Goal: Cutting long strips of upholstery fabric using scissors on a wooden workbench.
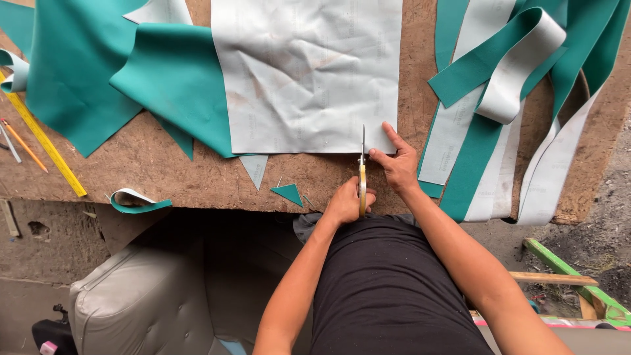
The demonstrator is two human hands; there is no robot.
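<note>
A large sheet (302,72), pale grey on the upturned side and teal on the other, lies creased on a brown fibreboard table (164,171). My left hand (345,205) grips yellow-handled scissors (362,172) whose blades point away from me into the sheet's near edge. My right hand (397,164) rests just right of the blades, with thumb and fingers pressing the sheet's lower right corner flat. The scissor handles are hidden inside my left fist.
Long teal and grey strips (499,98) are piled and looped at the right, hanging over the table edge. Small teal offcuts (288,193) and a curled scrap (135,200) lie near the front edge. At the left are a yellow ruler (46,141) and pencils (23,144). A grey padded seat (144,302) stands below.
</note>
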